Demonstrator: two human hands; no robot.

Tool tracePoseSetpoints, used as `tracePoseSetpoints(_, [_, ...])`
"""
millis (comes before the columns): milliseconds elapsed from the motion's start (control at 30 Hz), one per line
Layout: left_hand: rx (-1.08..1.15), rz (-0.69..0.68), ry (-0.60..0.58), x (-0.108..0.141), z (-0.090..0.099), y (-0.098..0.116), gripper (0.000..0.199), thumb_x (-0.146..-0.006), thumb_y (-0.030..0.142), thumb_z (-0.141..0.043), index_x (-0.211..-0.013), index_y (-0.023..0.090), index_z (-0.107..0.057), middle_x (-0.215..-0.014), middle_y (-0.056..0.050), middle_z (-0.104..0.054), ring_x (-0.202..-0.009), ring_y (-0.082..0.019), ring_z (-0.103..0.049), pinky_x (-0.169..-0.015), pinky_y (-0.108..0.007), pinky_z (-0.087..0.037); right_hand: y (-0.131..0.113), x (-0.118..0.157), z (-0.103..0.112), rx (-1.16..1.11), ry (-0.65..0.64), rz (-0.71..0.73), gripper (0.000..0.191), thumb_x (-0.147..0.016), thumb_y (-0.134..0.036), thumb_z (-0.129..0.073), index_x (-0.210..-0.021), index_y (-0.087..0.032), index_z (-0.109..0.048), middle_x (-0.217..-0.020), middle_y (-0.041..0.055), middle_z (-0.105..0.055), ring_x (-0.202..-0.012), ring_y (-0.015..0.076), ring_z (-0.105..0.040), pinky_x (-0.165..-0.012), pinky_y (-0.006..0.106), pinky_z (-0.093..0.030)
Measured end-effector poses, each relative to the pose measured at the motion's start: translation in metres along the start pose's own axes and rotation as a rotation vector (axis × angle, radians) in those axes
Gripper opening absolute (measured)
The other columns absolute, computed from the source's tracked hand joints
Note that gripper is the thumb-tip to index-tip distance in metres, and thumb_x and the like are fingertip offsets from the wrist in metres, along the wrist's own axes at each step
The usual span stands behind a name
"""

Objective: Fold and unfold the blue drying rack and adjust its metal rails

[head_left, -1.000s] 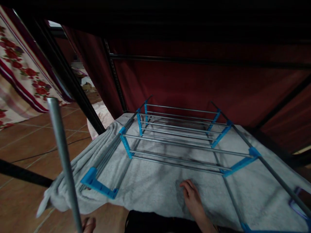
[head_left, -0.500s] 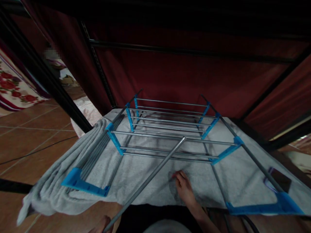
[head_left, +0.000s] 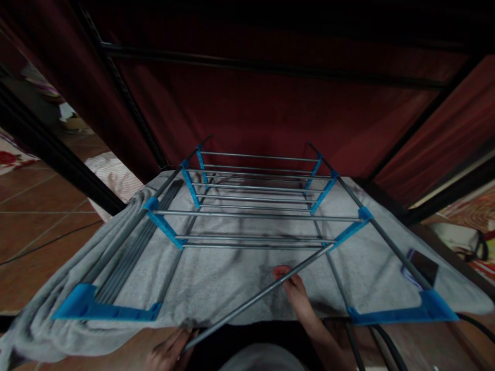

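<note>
A metal rack frame with blue plastic corner pieces [head_left: 351,232] lies on a grey blanket [head_left: 232,278]. One loose grey rod [head_left: 247,304] slants from the lower left up to the right blue piece. My left hand [head_left: 168,353] is wrapped round the rod's near end. Beside the rod's middle is my right hand [head_left: 292,283], fingers curled, some of them behind the rod; whether it grips the rod is unclear. More loose rods [head_left: 135,257] lie together along the frame's left side.
A phone-like dark object [head_left: 423,267] lies on the blanket at the right. Dark red cloth [head_left: 251,108] hangs behind black metal bars. A striped cloth [head_left: 114,178] and a cable [head_left: 54,240] are on the tiled floor at left.
The rod's far end has swung right, from the middle of the frame to the right blue piece, now crossing by my right hand. The view has shifted right.
</note>
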State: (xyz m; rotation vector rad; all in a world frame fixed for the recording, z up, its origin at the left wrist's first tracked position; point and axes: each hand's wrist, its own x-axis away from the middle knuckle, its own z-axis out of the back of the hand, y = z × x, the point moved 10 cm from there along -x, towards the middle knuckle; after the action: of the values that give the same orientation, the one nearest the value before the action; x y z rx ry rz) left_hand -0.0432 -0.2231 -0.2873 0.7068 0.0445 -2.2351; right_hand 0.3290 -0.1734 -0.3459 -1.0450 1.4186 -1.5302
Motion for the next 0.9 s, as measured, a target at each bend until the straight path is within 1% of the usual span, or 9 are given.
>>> tracePoseSetpoints(100, [-0.027, -0.021, -0.084, -0.012, -0.012, 0.0, 0.038, -0.102, 0.044, -0.042, -0.099, 0.027, -0.076, -0.095, -0.004, -0.08, -0.081, -0.018, -0.077, -0.073, -0.02, -0.061, -0.008, 0.006, -0.002, -0.139, -0.061, -0.091, 0.026, -0.078, -0.044, -0.066, -0.091, -0.024, -0.073, -0.091, 0.0068, -0.073, -0.084, 0.0244, -0.066, -0.079, 0.038, -0.054])
tracePoseSetpoints(200, [-0.043, 0.003, -0.135, -0.02, -0.023, -0.003, 0.042, -0.103, 0.044, -0.039, -0.098, 0.026, -0.076, -0.094, -0.004, -0.079, -0.078, -0.016, -0.076, -0.069, -0.019, -0.06, -0.012, 0.015, -0.002, -0.225, -0.112, -0.151, 0.025, -0.077, -0.041, -0.067, -0.094, -0.024, -0.074, -0.097, 0.0067, -0.074, -0.087, 0.0248, -0.067, -0.078, 0.037, -0.054])
tracePoseSetpoints(333, [-0.089, -0.023, -0.169, -0.031, -0.032, 0.002, 0.04, -0.103, 0.034, -0.036, -0.099, 0.025, -0.075, -0.096, -0.005, -0.078, -0.076, -0.016, -0.075, -0.065, -0.021, -0.057, -0.011, 0.026, -0.004, -0.268, -0.195, -0.25, 0.024, -0.074, -0.037, -0.071, -0.095, -0.024, -0.074, -0.099, 0.0071, -0.074, -0.091, 0.0259, -0.067, -0.081, 0.039, -0.054])
tracePoseSetpoints(400, [-0.102, -0.005, -0.255, -0.038, -0.038, 0.002, 0.034, -0.099, 0.025, -0.039, -0.1, 0.024, -0.074, -0.099, -0.005, -0.077, -0.081, -0.017, -0.075, -0.068, -0.024, -0.057, -0.007, 0.031, -0.004, -0.269, -0.217, -0.304, 0.027, -0.072, -0.036, -0.072, -0.095, -0.024, -0.074, -0.098, 0.007, -0.074, -0.093, 0.0267, -0.067, -0.083, 0.041, -0.054])
tracePoseSetpoints(500, [-0.111, 0.074, -0.442, -0.05, -0.047, 0.001, 0.03, -0.092, 0.013, -0.045, -0.102, 0.023, -0.072, -0.102, -0.006, -0.076, -0.087, -0.019, -0.073, -0.073, -0.027, -0.054, -0.003, 0.035, -0.001, -0.281, -0.22, -0.317, 0.029, -0.07, -0.037, -0.073, -0.096, -0.025, -0.074, -0.1, 0.0069, -0.074, -0.094, 0.027, -0.067, -0.085, 0.043, -0.054])
tracePoseSetpoints(633, [-0.098, 0.183, -0.618, -0.069, -0.053, 0.004, 0.03, -0.089, 0.009, -0.049, -0.106, 0.023, -0.069, -0.112, -0.006, -0.073, -0.096, -0.021, -0.071, -0.078, -0.03, -0.052, 0.007, 0.036, 0.002, -0.4, -0.209, -0.33, 0.025, -0.076, -0.044, -0.073, -0.095, -0.028, -0.075, -0.107, 0.0073, -0.073, -0.096, 0.0267, -0.068, -0.088, 0.044, -0.055])
tracePoseSetpoints(733, [-0.08, 0.231, -0.652, -0.084, -0.058, 0.006, 0.029, -0.091, 0.009, -0.05, -0.109, 0.023, -0.068, -0.114, -0.007, -0.072, -0.101, -0.022, -0.069, -0.082, -0.032, -0.051, 0.02, 0.035, 0.006, -0.504, -0.162, -0.391, 0.029, -0.078, -0.05, -0.075, -0.096, -0.027, -0.075, -0.108, 0.0081, -0.073, -0.101, 0.0273, -0.068, -0.09, 0.044, -0.056])
tracePoseSetpoints(833, [-0.065, 0.243, -0.621, -0.097, -0.06, 0.005, 0.032, -0.093, 0.01, -0.047, -0.114, 0.022, -0.067, -0.117, -0.008, -0.071, -0.106, -0.023, -0.067, -0.085, -0.033, -0.05, 0.029, 0.032, 0.01, -0.535, -0.113, -0.425, 0.03, -0.077, -0.051, -0.077, -0.094, -0.027, -0.074, -0.104, 0.0068, -0.073, -0.105, 0.0281, -0.067, -0.093, 0.047, -0.056])
tracePoseSetpoints(900, [-0.054, 0.233, -0.605, -0.102, -0.062, 0.003, 0.032, -0.095, 0.011, -0.045, -0.115, 0.022, -0.067, -0.115, -0.008, -0.07, -0.103, -0.022, -0.066, -0.085, -0.033, -0.05, 0.033, 0.029, 0.012, -0.519, -0.103, -0.427, 0.03, -0.077, -0.052, -0.077, -0.094, -0.027, -0.074, -0.104, 0.0058, -0.073, -0.106, 0.0287, -0.067, -0.095, 0.049, -0.056])
